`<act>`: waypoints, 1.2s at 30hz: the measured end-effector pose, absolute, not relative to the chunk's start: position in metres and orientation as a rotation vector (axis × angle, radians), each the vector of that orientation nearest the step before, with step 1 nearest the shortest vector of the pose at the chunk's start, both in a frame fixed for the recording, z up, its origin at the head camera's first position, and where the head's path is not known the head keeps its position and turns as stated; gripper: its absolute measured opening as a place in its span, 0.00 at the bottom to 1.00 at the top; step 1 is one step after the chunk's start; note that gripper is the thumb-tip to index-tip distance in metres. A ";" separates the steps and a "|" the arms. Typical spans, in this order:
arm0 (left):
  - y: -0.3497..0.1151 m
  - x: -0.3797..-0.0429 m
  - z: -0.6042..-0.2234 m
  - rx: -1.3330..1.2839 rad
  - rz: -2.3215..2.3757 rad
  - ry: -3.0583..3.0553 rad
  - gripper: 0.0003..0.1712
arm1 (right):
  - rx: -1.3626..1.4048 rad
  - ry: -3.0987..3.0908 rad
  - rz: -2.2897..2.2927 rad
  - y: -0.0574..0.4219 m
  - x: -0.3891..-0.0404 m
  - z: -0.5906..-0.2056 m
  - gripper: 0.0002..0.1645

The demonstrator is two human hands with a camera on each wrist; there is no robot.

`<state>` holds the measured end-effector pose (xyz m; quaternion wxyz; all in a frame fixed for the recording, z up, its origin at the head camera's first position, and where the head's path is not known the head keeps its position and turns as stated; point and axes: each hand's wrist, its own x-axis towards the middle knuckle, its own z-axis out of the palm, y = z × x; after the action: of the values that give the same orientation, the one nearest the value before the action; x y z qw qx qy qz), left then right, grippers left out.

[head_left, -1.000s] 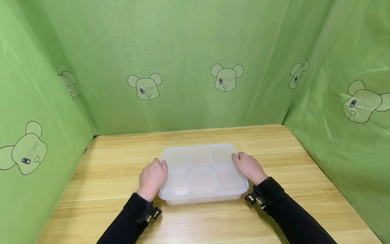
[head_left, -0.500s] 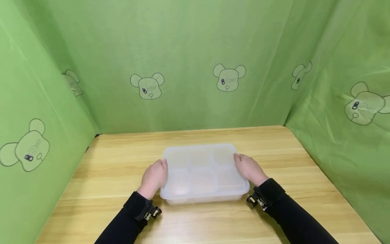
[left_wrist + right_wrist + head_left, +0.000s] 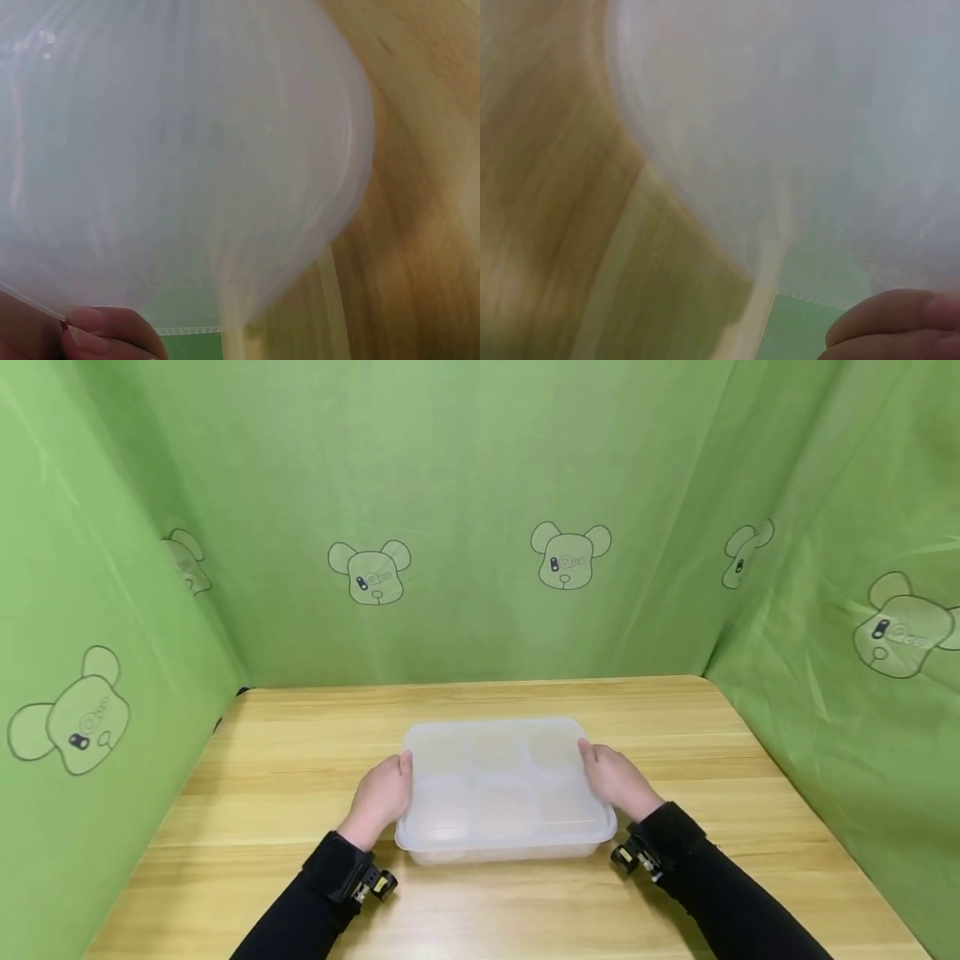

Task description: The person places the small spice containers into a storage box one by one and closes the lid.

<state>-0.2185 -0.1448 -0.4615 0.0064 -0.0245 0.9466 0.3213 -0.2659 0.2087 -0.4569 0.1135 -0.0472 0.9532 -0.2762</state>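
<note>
A translucent white plastic food container (image 3: 506, 793) with a fitted lid lies in front of me in the head view. Faint outlines of several compartments show through its lid. My left hand (image 3: 382, 793) grips its left side, thumb along the lid's edge. On the opposite side my right hand (image 3: 618, 778) holds the rim the same way, thumb on top. In the left wrist view, curled fingertips (image 3: 112, 334) press against the container's edge. Fingers (image 3: 900, 322) also lie at its edge in the right wrist view. Most of the fingers are hidden under the rim in the head view.
The container is over a light wood-grain table (image 3: 300, 718). Green fabric walls (image 3: 465, 627) printed with bear heads enclose the table at the back and both sides. Each black sleeve carries a small wrist camera, one at the left wrist (image 3: 384, 883) and one at the right wrist (image 3: 624, 858).
The head view has shifted slightly, so the wall prints and table sit a little further right and lower on the right. Both hands keep their grip on the container.
</note>
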 end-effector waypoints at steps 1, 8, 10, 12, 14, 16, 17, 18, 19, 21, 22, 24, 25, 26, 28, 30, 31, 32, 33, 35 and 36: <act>-0.145 -0.218 -0.461 -0.077 1.007 2.959 0.34 | -0.139 2.793 -0.812 0.209 -0.266 -0.457 0.52; -0.144 -0.218 -0.460 -0.085 1.030 2.942 0.34 | -0.148 2.776 -0.824 0.210 -0.268 -0.457 0.52; -0.144 -0.218 -0.460 -0.086 1.028 2.942 0.35 | -0.152 2.774 -0.826 0.210 -0.269 -0.458 0.52; -0.144 -0.218 -0.461 -0.094 1.034 2.934 0.35 | -0.155 2.773 -0.829 0.211 -0.269 -0.458 0.51; -0.144 -0.218 -0.461 -0.101 1.041 2.927 0.35 | -0.158 2.772 -0.834 0.211 -0.269 -0.459 0.51; -0.144 -0.218 -0.461 -0.104 1.045 2.925 0.35 | -0.162 2.771 -0.839 0.211 -0.269 -0.459 0.51; -0.144 -0.218 -0.461 -0.104 1.046 2.927 0.35 | -0.161 2.772 -0.841 0.211 -0.269 -0.459 0.51; -0.145 -0.218 -0.461 -0.102 1.045 2.929 0.35 | -0.161 2.773 -0.842 0.211 -0.269 -0.459 0.51; -0.145 -0.218 -0.461 -0.099 1.045 2.933 0.35 | -0.161 2.773 -0.844 0.211 -0.269 -0.459 0.51; -0.145 -0.218 -0.462 -0.096 1.044 2.937 0.35 | -0.162 2.773 -0.847 0.210 -0.269 -0.459 0.51; -0.144 -0.218 -0.462 -0.096 1.044 2.938 0.35 | -0.161 2.774 -0.848 0.211 -0.269 -0.459 0.51; -0.144 -0.218 -0.461 -0.096 1.045 2.937 0.35 | -0.158 2.778 -0.848 0.211 -0.268 -0.459 0.52; -0.144 -0.218 -0.461 -0.099 1.046 2.934 0.35 | -0.157 2.780 -0.846 0.211 -0.268 -0.459 0.52; -0.144 -0.218 -0.461 -0.100 1.046 2.932 0.35 | -0.154 2.782 -0.844 0.211 -0.268 -0.459 0.52; -0.144 -0.218 -0.461 -0.104 1.044 2.930 0.35 | -0.150 2.784 -0.837 0.210 -0.267 -0.459 0.52; -0.145 -0.217 -0.460 -0.108 1.041 2.926 0.35 | -0.145 2.784 -0.833 0.210 -0.267 -0.458 0.52; -0.145 -0.217 -0.460 -0.108 1.042 2.925 0.35 | -0.144 2.784 -0.832 0.210 -0.267 -0.458 0.52; -0.145 -0.217 -0.460 -0.108 1.040 2.926 0.35 | -0.142 2.784 -0.832 0.210 -0.267 -0.458 0.52; -0.145 -0.217 -0.460 -0.105 1.040 2.927 0.35 | -0.142 2.784 -0.831 0.210 -0.267 -0.458 0.52; -0.145 -0.217 -0.459 -0.103 1.040 2.926 0.35 | -0.139 2.783 -0.831 0.210 -0.267 -0.458 0.52; -0.145 -0.217 -0.459 -0.104 1.041 2.923 0.35 | -0.138 2.783 -0.831 0.210 -0.267 -0.458 0.51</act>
<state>-0.2165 -0.1448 -0.4592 0.0183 -0.0335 0.9413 0.3353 -0.2670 0.2099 -0.4578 0.1167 -0.0473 0.9506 -0.2837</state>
